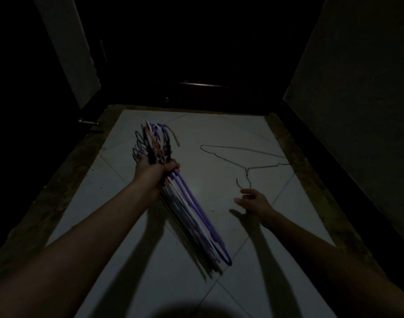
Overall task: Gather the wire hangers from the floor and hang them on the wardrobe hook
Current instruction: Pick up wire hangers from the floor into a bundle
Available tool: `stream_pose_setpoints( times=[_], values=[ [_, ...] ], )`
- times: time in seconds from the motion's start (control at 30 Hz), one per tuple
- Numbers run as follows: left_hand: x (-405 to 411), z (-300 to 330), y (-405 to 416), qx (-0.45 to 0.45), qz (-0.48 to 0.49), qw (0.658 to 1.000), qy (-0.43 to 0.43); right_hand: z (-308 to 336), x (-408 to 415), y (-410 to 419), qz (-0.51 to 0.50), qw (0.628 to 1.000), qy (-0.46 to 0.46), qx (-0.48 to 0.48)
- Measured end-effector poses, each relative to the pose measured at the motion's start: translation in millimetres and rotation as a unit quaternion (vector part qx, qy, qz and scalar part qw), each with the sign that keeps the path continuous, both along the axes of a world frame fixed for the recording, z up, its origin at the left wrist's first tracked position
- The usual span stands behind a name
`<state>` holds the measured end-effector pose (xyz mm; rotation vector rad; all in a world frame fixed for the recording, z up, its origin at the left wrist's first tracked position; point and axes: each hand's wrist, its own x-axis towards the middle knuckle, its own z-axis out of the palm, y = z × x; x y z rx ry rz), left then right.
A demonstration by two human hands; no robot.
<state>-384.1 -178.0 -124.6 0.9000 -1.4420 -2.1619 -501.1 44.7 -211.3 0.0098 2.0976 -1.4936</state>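
My left hand grips a thick bundle of coloured wire hangers near their necks; the hooks fan out above my fist and the purple, white and dark bodies trail down toward me. One bare grey wire hanger lies flat on the pale tiled floor at the right, its hook pointing toward me. My right hand reaches just below that hook, fingers loosely spread, fingertips beside or touching the hook's curve; contact is unclear in the dim light. No wardrobe hook shows.
The room is very dark. A dark wardrobe or door front stands ahead, a door with a metal handle at the left, a dark wall at the right. A brownish border strip frames the tiles.
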Motion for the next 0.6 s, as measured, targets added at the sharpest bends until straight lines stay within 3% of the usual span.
stream_pose_setpoints(
  times=[0.1,0.3,0.6],
  values=[
    [-9,-5,-5,0.008,0.014,1.000,0.000,-21,-18,9,-0.029,0.999,-0.004,-0.014],
    [-12,-13,-8,0.033,0.019,0.999,0.012,-48,-45,5,0.058,0.970,0.092,0.220],
    [-4,-34,-14,0.021,0.013,0.999,-0.020,-69,-60,-9,0.078,0.935,0.148,0.311]
  ],
)
